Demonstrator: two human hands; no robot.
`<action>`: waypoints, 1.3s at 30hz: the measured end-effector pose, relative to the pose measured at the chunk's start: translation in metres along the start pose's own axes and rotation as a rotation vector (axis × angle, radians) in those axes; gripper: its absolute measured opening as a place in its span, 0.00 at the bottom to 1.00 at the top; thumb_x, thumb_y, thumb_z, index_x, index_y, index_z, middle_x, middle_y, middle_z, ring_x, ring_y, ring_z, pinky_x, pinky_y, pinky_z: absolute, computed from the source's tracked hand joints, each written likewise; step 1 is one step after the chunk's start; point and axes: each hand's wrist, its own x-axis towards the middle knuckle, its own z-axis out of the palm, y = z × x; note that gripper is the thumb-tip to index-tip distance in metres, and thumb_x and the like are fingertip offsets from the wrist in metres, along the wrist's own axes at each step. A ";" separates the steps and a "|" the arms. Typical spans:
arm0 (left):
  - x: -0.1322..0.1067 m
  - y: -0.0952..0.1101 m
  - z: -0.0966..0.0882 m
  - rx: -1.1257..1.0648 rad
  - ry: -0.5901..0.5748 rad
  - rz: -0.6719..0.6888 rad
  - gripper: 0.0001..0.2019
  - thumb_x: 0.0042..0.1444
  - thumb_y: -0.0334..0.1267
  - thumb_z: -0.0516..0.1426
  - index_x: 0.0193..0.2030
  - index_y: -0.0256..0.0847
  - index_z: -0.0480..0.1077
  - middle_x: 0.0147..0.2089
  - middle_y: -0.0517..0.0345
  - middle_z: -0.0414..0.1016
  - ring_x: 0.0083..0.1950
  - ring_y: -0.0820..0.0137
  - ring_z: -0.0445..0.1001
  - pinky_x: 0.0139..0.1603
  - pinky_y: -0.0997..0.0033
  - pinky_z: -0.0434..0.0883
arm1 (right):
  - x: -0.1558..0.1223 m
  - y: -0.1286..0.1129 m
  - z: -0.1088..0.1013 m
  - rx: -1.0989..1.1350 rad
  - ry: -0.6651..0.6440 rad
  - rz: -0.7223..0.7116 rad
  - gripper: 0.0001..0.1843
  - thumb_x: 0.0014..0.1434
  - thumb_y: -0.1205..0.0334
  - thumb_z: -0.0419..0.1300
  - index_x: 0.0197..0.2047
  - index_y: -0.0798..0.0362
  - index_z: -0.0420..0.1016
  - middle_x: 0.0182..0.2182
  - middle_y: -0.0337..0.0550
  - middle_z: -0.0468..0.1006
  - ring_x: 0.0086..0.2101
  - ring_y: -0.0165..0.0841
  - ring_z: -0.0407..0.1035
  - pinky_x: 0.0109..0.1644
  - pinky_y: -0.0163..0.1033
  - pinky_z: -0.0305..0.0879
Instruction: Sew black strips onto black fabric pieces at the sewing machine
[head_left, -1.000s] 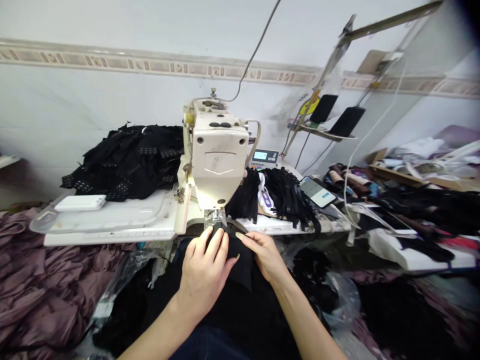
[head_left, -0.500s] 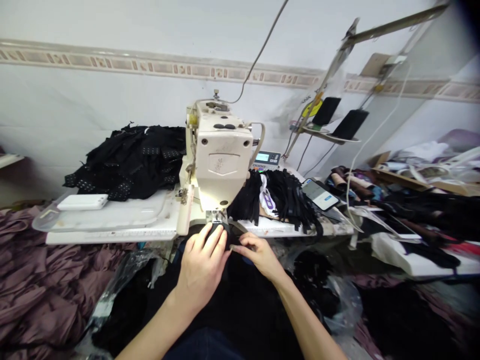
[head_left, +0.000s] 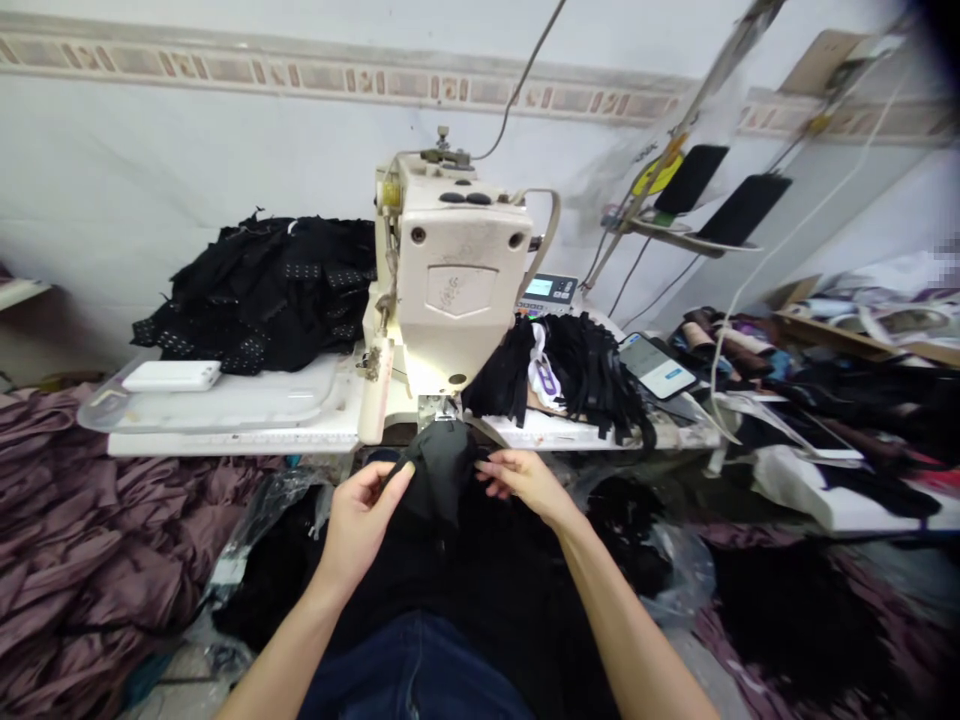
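Observation:
A white sewing machine [head_left: 454, 270] stands in front of me, its needle area lit. Black fabric [head_left: 441, 465] runs out from under the presser foot [head_left: 441, 408] and hangs over the front edge toward my lap. My left hand [head_left: 364, 510] pinches the fabric's left edge between thumb and fingers. On the other side, my right hand [head_left: 525, 482] has thumb and forefinger pressed together at the fabric's right edge, the other fingers curled loosely.
A pile of black fabric pieces [head_left: 262, 290] lies left of the machine, near a white power bank [head_left: 172, 376]. Black strips [head_left: 589, 375], a phone [head_left: 658, 366] and thread cones [head_left: 694, 180] are at the right. Mauve fabric [head_left: 112, 560] is heaped lower left.
My left hand has left its flat place on the fabric by the needle and moved down-left, now pinching the fabric's edge. The black fabric spreads out between the hands. The view has tilted.

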 end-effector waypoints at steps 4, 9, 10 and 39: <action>-0.006 0.007 0.000 0.051 0.029 0.110 0.10 0.66 0.44 0.66 0.37 0.40 0.81 0.35 0.60 0.77 0.36 0.71 0.73 0.40 0.74 0.71 | -0.001 0.007 0.009 0.179 0.006 -0.025 0.26 0.54 0.42 0.76 0.46 0.55 0.87 0.43 0.53 0.89 0.43 0.43 0.84 0.46 0.43 0.77; -0.025 0.018 0.011 0.129 -0.035 0.330 0.10 0.69 0.35 0.63 0.34 0.41 0.76 0.34 0.59 0.75 0.36 0.70 0.75 0.39 0.72 0.72 | -0.007 0.023 0.020 0.418 0.253 0.013 0.29 0.53 0.33 0.74 0.38 0.54 0.87 0.43 0.55 0.88 0.44 0.46 0.83 0.46 0.46 0.79; -0.032 0.020 0.013 0.159 -0.087 0.411 0.09 0.69 0.32 0.63 0.35 0.42 0.77 0.35 0.57 0.76 0.39 0.68 0.77 0.42 0.70 0.74 | -0.010 0.025 0.021 0.418 0.313 0.006 0.30 0.51 0.33 0.76 0.36 0.54 0.87 0.39 0.52 0.87 0.39 0.43 0.82 0.44 0.44 0.78; -0.045 -0.022 0.041 -0.148 -0.641 -0.375 0.24 0.58 0.58 0.70 0.45 0.37 0.80 0.32 0.63 0.68 0.33 0.74 0.60 0.35 0.73 0.59 | -0.069 -0.032 0.034 0.143 -0.242 -0.110 0.33 0.53 0.56 0.80 0.61 0.49 0.80 0.37 0.36 0.76 0.29 0.26 0.67 0.32 0.32 0.61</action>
